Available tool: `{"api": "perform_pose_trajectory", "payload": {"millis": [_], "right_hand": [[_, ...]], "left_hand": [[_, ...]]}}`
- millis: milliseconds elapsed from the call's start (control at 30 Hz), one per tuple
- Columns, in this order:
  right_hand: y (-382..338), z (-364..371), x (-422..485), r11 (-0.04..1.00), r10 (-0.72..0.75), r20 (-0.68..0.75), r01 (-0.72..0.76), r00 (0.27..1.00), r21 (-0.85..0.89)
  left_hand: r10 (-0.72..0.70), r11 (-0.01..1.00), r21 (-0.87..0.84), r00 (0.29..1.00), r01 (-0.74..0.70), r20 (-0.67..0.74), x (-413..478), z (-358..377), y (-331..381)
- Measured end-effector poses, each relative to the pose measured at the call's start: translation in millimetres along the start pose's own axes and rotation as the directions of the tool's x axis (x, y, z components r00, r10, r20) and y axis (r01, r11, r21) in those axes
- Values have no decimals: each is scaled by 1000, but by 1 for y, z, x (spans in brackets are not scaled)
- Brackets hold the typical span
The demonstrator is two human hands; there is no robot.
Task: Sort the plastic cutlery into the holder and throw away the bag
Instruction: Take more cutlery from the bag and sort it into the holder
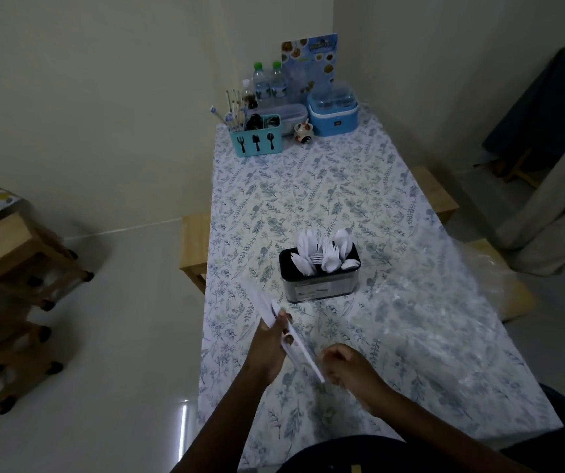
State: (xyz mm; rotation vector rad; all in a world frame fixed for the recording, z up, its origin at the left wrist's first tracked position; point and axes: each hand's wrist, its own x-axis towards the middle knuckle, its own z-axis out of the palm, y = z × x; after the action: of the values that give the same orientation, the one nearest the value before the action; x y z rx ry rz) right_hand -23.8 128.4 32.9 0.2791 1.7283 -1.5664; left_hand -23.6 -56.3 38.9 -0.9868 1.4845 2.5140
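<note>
A black and silver holder (320, 278) stands mid-table with white plastic spoons and forks (325, 250) upright in it. My left hand (269, 343) grips a bunch of white plastic knives (288, 332), held slanted above the near part of the table. My right hand (346, 367) is curled just to the right of the bunch's near end; whether it touches the knives is unclear. A clear plastic bag (445, 288) lies spread over the right side of the table.
The table (308, 186) has a floral cloth. At its far end stand a teal cutlery caddy (256, 138), water bottles (269, 83), a blue container (332, 112) and a menu card (310, 63). Wooden stools (18, 254) stand stacked at the left; a bench (194, 247) sits beside the table.
</note>
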Motion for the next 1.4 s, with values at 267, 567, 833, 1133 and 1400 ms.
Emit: {"api": "perform_pose_trajectory", "payload": {"millis": [267, 567, 833, 1133, 1400], "right_hand": [[-3, -4, 1, 678, 386, 301, -490, 872, 549], [-14, -20, 1, 524, 323, 227, -374, 919, 766], [-8, -32, 1, 515, 293, 328, -437, 898, 737], [-18, -50, -10, 558, 236, 395, -457, 888, 693], [-28, -57, -10, 587, 235, 382, -444, 894, 677]], "left_hand": [[259, 966, -11, 966, -259, -8, -28, 36, 12], [272, 930, 273, 960, -244, -66, -51, 74, -1], [171, 947, 285, 984, -151, -47, -64, 91, -20], [161, 869, 480, 986, -123, -39, -66, 80, -20], [335, 859, 446, 934, -250, -122, -57, 78, -4]]}}
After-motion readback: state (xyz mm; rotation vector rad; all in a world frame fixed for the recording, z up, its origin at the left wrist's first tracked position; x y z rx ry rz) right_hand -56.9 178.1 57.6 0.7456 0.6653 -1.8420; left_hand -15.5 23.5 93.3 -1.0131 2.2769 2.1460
